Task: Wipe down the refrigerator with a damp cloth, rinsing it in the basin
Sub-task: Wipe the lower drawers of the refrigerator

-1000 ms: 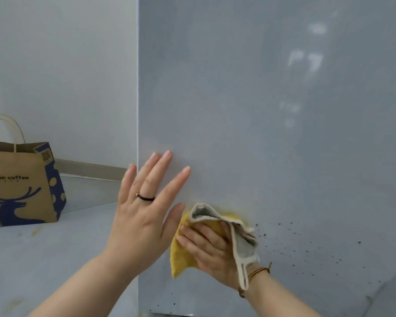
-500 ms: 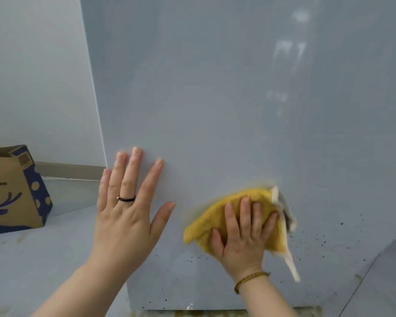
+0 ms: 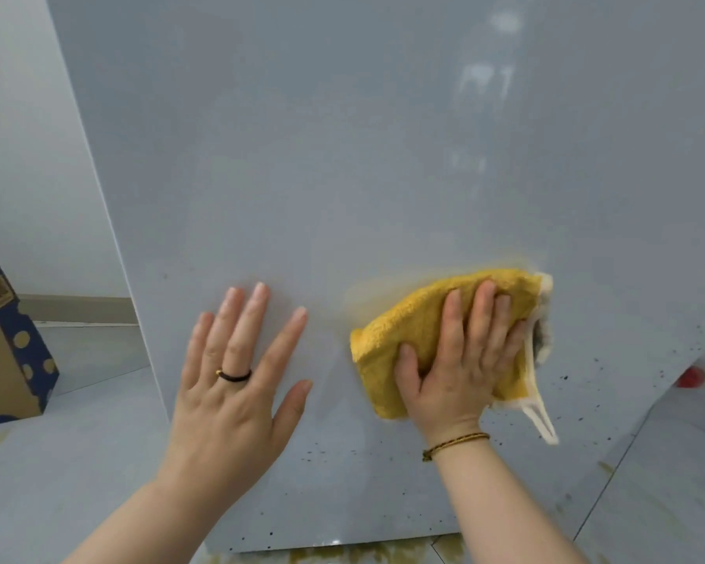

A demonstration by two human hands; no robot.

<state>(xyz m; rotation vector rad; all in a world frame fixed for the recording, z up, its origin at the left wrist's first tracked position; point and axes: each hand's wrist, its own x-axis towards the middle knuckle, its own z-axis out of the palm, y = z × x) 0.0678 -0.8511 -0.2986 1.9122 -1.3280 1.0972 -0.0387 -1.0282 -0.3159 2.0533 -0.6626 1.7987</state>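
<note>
A yellow cloth (image 3: 432,331) is being pressed flat against the lower part of the grey refrigerator panel (image 3: 342,156) by the right hand (image 3: 460,360), fingers spread over it. The left hand (image 3: 237,380), empty and splayed, is being braced against the panel beside it. Dark specks are being shown lower right; a paper bag (image 3: 5,352) is standing far left.
</note>
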